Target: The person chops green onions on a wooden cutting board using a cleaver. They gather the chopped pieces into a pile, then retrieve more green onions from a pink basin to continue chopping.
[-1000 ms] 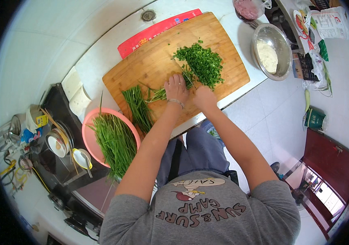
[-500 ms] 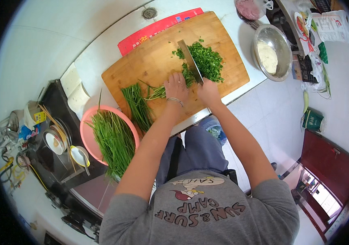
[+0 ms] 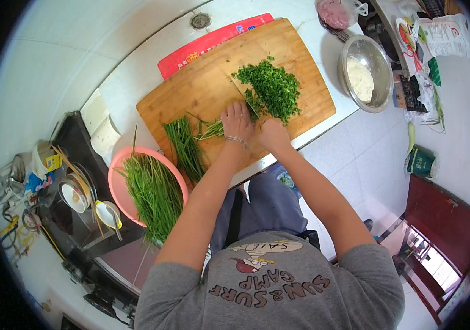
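Observation:
My left hand [image 3: 237, 122], a bracelet at its wrist, presses with bent fingers on a bundle of chives [image 3: 211, 130] lying on the wooden cutting board [image 3: 180, 93]. Close to its fingertips, my right hand [image 3: 274, 135] is closed round the handle of a kitchen knife, hiding the handle. The knife's blade [image 3: 244, 97] shows almost edge-on, down at the cut end of the bundle. Chopped chives [image 3: 272, 89] form a heap on the board to the right of the blade. Another bunch of uncut chives [image 3: 184, 146] lies at the board's left side.
A pink basin [image 3: 118, 190] piled with long chives [image 3: 155, 195] stands left of the board. At the right, a steel bowl [image 3: 380, 71] holds pale dough [image 3: 360, 80]. Pink meat in a plastic bag [image 3: 334, 13] lies behind it. A stove with bowls [image 3: 75, 197] is far left.
The knife has come down and turned from showing its broad face to nearly edge-on. My right hand has shifted slightly left and nearer to me. My left hand stays about where it was.

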`<state>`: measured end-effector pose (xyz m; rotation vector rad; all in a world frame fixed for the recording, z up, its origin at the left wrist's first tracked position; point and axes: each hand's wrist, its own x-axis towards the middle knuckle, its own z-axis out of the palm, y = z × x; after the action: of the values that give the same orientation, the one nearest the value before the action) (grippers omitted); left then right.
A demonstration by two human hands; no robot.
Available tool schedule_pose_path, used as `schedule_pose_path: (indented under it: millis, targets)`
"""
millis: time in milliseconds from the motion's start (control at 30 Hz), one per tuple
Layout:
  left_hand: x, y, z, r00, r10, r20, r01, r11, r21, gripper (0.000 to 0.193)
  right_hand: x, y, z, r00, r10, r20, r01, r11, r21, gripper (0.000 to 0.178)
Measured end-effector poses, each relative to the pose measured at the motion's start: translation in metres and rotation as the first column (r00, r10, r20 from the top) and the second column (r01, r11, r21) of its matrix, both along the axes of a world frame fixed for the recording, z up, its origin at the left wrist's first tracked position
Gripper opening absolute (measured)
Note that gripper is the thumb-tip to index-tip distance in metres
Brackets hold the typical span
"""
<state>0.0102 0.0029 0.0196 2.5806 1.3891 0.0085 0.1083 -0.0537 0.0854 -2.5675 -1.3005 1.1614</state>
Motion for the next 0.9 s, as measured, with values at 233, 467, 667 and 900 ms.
schedule_pose_path:
  millis: [233, 467, 667, 900]
  targets:
    - [-0.004, -0.003, 0.008, 0.994, -0.034, -0.103, 0.040, 0.998, 0.053, 0.049, -0.007, 0.034, -0.001, 1.000, -0.004, -0.008, 0.005, 0.996, 0.088, 0.017]
    - [0.009, -0.006, 0.012, 0.997, 0.040, -0.066, -0.039, 0.999, 0.024, 0.054, 0.029, 0.029, 0.008, 0.978, -0.190, -0.083, 0.207, 0.919, 0.334, 0.017]
    - [0.024, -0.005, 0.019, 0.997, 0.058, -0.045, -0.056, 0.997, 0.049, 0.053, 0.049, -0.002, 0.028, 0.970, -0.158, -0.186, 0.214, 0.917, 0.336, 0.022]
    - [0.016, -0.005, 0.004, 0.999, 0.041, 0.015, -0.042, 0.995, 0.093, 0.043, 0.028, -0.032, 0.011, 0.995, -0.074, -0.060, 0.087, 0.963, 0.255, 0.028]
